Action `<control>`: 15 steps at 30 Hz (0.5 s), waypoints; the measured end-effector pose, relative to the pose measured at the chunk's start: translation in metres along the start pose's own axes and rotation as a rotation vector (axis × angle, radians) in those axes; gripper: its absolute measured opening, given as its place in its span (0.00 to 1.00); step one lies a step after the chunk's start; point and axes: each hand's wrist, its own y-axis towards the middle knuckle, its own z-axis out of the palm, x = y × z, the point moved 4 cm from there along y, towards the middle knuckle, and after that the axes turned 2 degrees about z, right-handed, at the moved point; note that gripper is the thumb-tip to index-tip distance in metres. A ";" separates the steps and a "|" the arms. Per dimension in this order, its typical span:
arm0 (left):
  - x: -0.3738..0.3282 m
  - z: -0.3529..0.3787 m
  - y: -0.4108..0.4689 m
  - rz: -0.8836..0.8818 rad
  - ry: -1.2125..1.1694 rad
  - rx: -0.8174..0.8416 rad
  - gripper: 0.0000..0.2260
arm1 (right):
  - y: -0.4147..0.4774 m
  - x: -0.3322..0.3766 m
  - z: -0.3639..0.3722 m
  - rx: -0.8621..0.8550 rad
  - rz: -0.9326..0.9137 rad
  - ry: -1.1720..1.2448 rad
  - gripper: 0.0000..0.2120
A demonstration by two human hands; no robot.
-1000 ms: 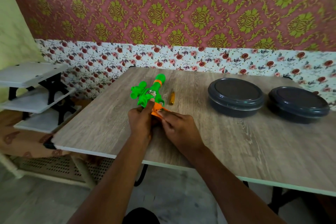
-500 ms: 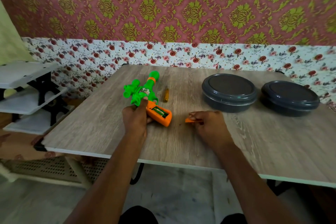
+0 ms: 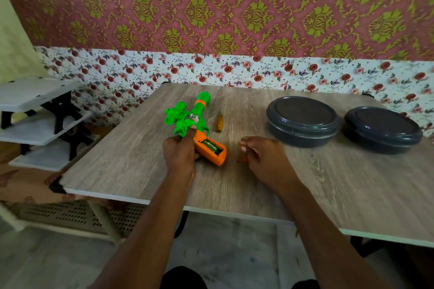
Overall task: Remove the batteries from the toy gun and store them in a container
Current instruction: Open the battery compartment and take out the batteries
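A green toy gun (image 3: 187,119) with an orange grip (image 3: 219,159) lies on the wooden table (image 3: 328,190). The grip's battery bay is uncovered and green batteries (image 3: 212,146) show inside it. My left hand (image 3: 179,155) grips the gun where the green body meets the grip, thumb on the green part. My right hand (image 3: 267,159) rests on the table just right of the grip, fingers curled. A sliver of the orange battery cover (image 3: 244,159) shows under it; whether the fingers still pinch it is hidden.
A small yellow-brown screwdriver (image 3: 219,123) lies beside the gun's barrel. Two dark round lidded containers (image 3: 303,122) (image 3: 382,130) stand at the back right, both shut. A white shelf rack (image 3: 35,112) stands left of the table, and the near table edge runs below my forearms.
My right hand pulled the orange cover off the grip and carried it right onto the table, exposing the batteries. Since half a second ago it has hardly moved. My left hand has kept its hold.
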 end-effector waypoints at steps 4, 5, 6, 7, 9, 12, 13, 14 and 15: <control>-0.004 -0.003 -0.003 0.006 0.002 -0.053 0.13 | 0.037 0.000 0.020 0.155 0.077 -0.061 0.13; -0.006 -0.003 -0.005 0.004 -0.006 -0.060 0.12 | 0.048 -0.001 0.026 0.175 0.093 -0.069 0.13; -0.008 -0.003 -0.006 0.005 -0.021 -0.057 0.13 | 0.059 -0.002 0.032 0.185 0.103 -0.079 0.14; -0.008 -0.003 -0.007 0.002 -0.032 -0.052 0.14 | 0.070 -0.002 0.038 0.199 0.121 -0.098 0.14; -0.008 -0.004 -0.006 0.010 -0.028 -0.049 0.15 | 0.088 -0.005 0.051 0.262 0.150 -0.151 0.15; -0.005 -0.005 -0.003 0.028 0.013 -0.055 0.18 | 0.107 -0.004 0.070 0.374 0.143 -0.240 0.16; -0.003 -0.006 0.000 0.028 0.018 -0.050 0.20 | 0.111 -0.002 0.073 0.394 0.149 -0.273 0.16; -0.001 -0.006 0.002 0.027 0.022 -0.042 0.20 | 0.115 -0.001 0.076 0.397 0.154 -0.304 0.16; -0.001 -0.005 0.003 0.028 0.026 -0.032 0.19 | 0.116 0.001 0.076 0.384 0.158 -0.333 0.17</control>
